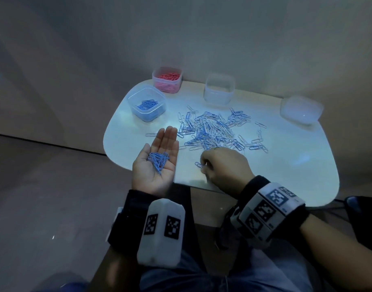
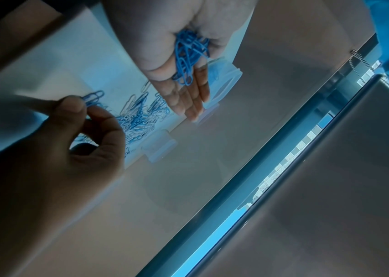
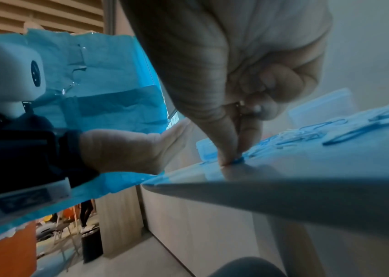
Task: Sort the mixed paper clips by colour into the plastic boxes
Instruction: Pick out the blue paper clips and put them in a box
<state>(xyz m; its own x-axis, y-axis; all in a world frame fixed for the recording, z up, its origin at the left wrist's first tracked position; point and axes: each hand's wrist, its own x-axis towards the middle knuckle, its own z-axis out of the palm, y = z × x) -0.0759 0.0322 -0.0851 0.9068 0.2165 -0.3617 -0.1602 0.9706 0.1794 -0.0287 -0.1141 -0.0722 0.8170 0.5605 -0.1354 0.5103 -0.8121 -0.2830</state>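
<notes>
No readable words, brand names or numbers appear in any view. The only signs are black-and-white square coded markers: two on the white block (image 1: 161, 231) strapped to the left wrist, and three on the band (image 1: 271, 209) around the right wrist. A small dark label on that band is too blurred to read.

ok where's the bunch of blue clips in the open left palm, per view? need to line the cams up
Head: bunch of blue clips lies on the upturned left hand, left of centre, at the table's near-left edge.
Left wrist: same bunch, top centre, spilling from palm toward the fingers.
Right wrist: not visible; only the outer edge of the left hand shows.
Shared landmark: the right hand pinching a blue clip, also at and.
</notes>
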